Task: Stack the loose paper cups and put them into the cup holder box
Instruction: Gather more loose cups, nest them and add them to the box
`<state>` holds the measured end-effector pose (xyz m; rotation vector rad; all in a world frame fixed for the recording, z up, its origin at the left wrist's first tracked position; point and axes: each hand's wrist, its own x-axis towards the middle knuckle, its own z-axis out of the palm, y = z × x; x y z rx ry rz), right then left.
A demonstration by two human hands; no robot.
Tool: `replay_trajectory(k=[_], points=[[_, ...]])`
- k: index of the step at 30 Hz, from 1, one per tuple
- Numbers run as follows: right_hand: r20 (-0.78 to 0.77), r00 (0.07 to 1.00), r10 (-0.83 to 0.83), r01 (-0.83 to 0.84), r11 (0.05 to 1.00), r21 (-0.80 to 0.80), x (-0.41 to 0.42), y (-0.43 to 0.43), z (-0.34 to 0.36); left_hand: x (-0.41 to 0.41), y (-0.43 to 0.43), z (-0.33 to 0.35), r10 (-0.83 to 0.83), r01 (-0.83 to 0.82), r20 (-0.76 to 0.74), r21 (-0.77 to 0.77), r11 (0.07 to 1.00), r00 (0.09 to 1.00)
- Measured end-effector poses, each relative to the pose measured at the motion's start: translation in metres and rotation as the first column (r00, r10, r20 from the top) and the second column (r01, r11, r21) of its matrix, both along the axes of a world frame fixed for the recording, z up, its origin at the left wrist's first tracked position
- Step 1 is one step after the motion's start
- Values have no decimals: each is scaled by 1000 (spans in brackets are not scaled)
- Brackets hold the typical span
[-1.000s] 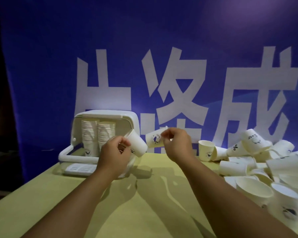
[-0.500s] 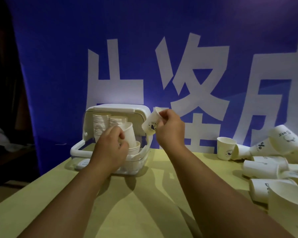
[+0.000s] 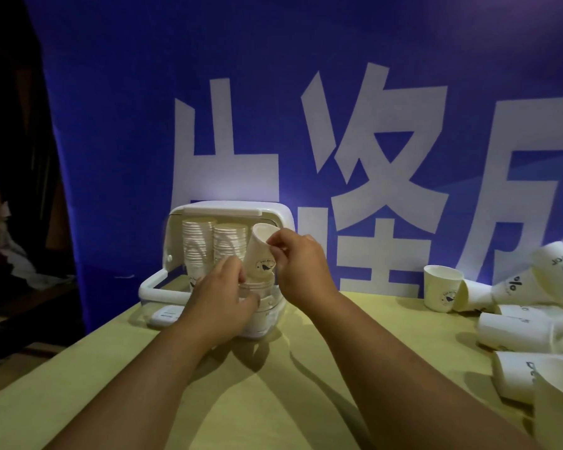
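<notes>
The white cup holder box [image 3: 275, 213] stands open at the table's far left, with two tall cup stacks [image 3: 208, 251] inside. My right hand [image 3: 301, 267] pinches a white paper cup [image 3: 260, 251] by its rim, upright, just above the short stack in the box's right slot [image 3: 257, 289]. My left hand [image 3: 221, 300] rests low on that short stack, fingers curled around its top cup. Loose cups [image 3: 527, 326] lie in a heap at the right.
One cup [image 3: 442, 292] stands upright at the heap's left end. A large cup rim [image 3: 559, 384] sits close at the lower right. The yellow table [image 3: 273, 401] backs onto a blue banner with white characters [image 3: 371, 141]. Dark floor lies beyond the table's left edge.
My right hand carried its cup left and down over the box's right slot. My left hand lowered its cup into the short stack there. The view shifted left.
</notes>
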<state>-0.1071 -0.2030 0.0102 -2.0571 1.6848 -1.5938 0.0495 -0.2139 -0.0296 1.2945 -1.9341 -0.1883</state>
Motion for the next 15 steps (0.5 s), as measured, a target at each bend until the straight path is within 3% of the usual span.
replay_trajectory(k=[6,15], points=[[-227,974,-20,32,998,50,4,-3,-5,1,-2,-3,-5,1,-78,-53,999,997],[-232,973,18,34,975,220,7,-7,-20,0,-9,-6,99,-99,-2,-37,994,995]])
